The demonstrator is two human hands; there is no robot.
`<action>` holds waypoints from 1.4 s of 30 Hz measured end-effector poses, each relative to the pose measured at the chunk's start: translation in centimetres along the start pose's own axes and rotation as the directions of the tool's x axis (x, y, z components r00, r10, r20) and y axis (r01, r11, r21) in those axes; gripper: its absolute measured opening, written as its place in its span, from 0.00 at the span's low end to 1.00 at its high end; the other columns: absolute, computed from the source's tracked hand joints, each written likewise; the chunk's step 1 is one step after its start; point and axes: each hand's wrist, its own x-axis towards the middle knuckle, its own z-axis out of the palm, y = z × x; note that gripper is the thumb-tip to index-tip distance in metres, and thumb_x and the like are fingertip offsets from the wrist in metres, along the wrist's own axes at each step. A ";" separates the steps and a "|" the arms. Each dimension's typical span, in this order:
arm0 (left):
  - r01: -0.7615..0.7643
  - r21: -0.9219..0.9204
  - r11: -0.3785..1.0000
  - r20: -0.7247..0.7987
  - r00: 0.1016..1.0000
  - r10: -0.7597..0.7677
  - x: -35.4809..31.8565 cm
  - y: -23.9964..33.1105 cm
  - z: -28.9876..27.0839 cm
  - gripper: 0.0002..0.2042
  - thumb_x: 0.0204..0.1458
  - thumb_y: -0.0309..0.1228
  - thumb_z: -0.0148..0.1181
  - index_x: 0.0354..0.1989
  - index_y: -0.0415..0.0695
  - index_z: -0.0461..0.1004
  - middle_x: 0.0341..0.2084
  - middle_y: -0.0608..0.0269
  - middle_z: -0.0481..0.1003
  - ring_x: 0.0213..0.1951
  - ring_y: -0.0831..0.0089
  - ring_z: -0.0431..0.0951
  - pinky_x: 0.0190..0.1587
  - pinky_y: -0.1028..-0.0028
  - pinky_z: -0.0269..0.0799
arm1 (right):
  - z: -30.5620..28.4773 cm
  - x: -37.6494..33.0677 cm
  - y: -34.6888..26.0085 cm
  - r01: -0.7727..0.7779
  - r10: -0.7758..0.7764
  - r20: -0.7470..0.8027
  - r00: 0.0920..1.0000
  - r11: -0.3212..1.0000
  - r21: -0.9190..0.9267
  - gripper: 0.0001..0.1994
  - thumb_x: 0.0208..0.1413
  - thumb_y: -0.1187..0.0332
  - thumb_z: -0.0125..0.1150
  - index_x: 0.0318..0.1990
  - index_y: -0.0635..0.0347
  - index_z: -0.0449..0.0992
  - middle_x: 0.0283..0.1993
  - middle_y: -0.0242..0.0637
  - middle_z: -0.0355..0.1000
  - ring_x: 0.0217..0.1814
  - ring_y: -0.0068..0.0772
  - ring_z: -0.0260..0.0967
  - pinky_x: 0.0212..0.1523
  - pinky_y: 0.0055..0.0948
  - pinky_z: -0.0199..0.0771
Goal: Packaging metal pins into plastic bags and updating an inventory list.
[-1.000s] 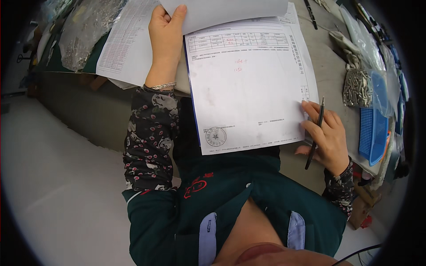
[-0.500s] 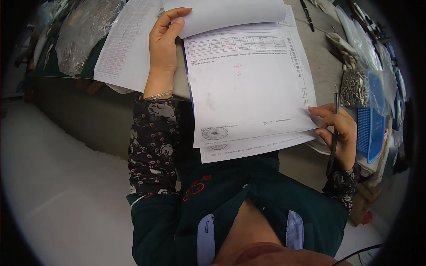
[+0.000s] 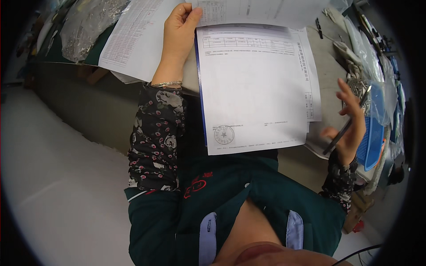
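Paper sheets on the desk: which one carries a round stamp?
The top sheet of the stack in front of the person, with a round stamp near its lower left corner. The lifted page in the left hand and the densely printed sheet show none.

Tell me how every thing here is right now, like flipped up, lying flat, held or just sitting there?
Top sheet: flipped up, held back by the left hand.
Stamped page: uncovered, lying flat on the paper stack.
Pen: held in the right hand, lifted off the page.
Blue basket: sitting at the table's right side, partly under a clear bag.
Printed sheet: lying flat on the left.
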 end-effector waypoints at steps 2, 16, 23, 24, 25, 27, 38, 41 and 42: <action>0.000 -0.033 0.999 -0.098 0.995 -0.003 0.2 -0.8 -0.1 0.08 0.55 0.29 0.53 0.41 0.41 0.74 0.36 0.65 0.75 0.39 0.80 0.71 0.46 0.79 0.65 | 0.3 -0.7 -1.5 0.218 -0.183 0.344 0.921 0.974 -0.064 0.30 0.43 0.46 0.61 0.48 0.60 0.68 0.51 0.45 0.69 0.46 0.40 0.69 0.37 0.32 0.67; -0.052 0.008 0.999 -0.001 0.999 0.052 0.2 1.4 1.3 0.19 0.56 0.20 0.40 0.58 0.38 0.59 0.42 0.56 0.70 0.44 0.75 0.69 0.48 0.78 0.62 | -0.1 -2.0 -2.5 0.344 -0.199 0.531 0.824 0.920 -0.189 0.21 0.40 0.68 0.60 0.47 0.56 0.70 0.51 0.43 0.69 0.49 0.40 0.66 0.41 0.33 0.65; -0.129 0.205 0.970 0.006 0.991 0.131 0.3 1.0 1.2 0.16 0.56 0.21 0.39 0.53 0.35 0.62 0.44 0.57 0.70 0.47 0.73 0.68 0.53 0.77 0.59 | 0.5 -2.5 -3.2 0.283 -0.155 0.512 0.845 0.942 -0.181 0.12 0.41 0.73 0.58 0.37 0.59 0.71 0.47 0.42 0.72 0.44 0.38 0.69 0.38 0.32 0.66; -0.127 0.204 0.971 0.005 0.992 0.128 0.4 0.5 0.7 0.16 0.56 0.21 0.39 0.53 0.35 0.62 0.44 0.57 0.70 0.47 0.73 0.68 0.53 0.77 0.59 | 0.4 -2.3 -3.1 0.274 -0.161 0.488 0.858 0.947 -0.168 0.12 0.40 0.73 0.59 0.36 0.59 0.71 0.45 0.42 0.72 0.43 0.38 0.69 0.36 0.32 0.67; -0.143 0.238 0.961 0.077 0.989 0.128 0.7 0.3 0.0 0.17 0.56 0.21 0.39 0.55 0.36 0.61 0.45 0.57 0.70 0.47 0.72 0.68 0.53 0.76 0.59 | 0.2 -2.2 -3.1 0.264 -0.165 0.460 0.873 0.951 -0.160 0.11 0.40 0.73 0.59 0.35 0.59 0.71 0.44 0.42 0.73 0.41 0.38 0.70 0.35 0.32 0.67; -0.164 0.270 0.949 0.149 0.981 0.127 0.6 -0.4 -0.3 0.18 0.57 0.21 0.39 0.56 0.37 0.60 0.45 0.57 0.70 0.47 0.72 0.68 0.54 0.76 0.59 | 0.2 -1.7 -2.9 0.189 -0.132 0.400 0.907 0.976 -0.106 0.10 0.41 0.73 0.60 0.34 0.61 0.71 0.43 0.42 0.74 0.40 0.39 0.70 0.35 0.32 0.68; -0.061 0.050 0.997 0.125 0.991 0.055 -0.6 1.4 0.8 0.13 0.52 0.41 0.55 0.36 0.44 0.77 0.34 0.66 0.73 0.44 0.75 0.67 0.48 0.76 0.62 | -0.7 0.5 2.6 -0.571 0.603 -0.083 0.794 0.785 0.239 0.09 0.57 0.67 0.56 0.32 0.66 0.73 0.28 0.29 0.72 0.26 0.14 0.59 0.28 0.15 0.59; -0.072 0.106 0.992 0.100 0.993 0.061 -0.5 1.5 1.3 0.13 0.47 0.41 0.63 0.32 0.44 0.78 0.31 0.66 0.71 0.43 0.73 0.65 0.45 0.76 0.63 | 0.5 1.6 2.3 -0.486 0.603 -0.362 0.711 0.793 0.368 0.10 0.58 0.65 0.54 0.33 0.64 0.75 0.25 0.24 0.63 0.23 0.13 0.52 0.25 0.14 0.52; -0.044 0.180 0.983 0.072 0.997 0.032 -0.3 1.1 1.2 0.12 0.48 0.39 0.62 0.33 0.43 0.77 0.31 0.65 0.71 0.40 0.75 0.67 0.43 0.77 0.64 | 0.3 1.4 2.4 -0.450 0.530 -0.409 0.743 0.848 0.282 0.11 0.56 0.64 0.57 0.37 0.65 0.73 0.34 0.31 0.73 0.28 0.15 0.61 0.26 0.15 0.58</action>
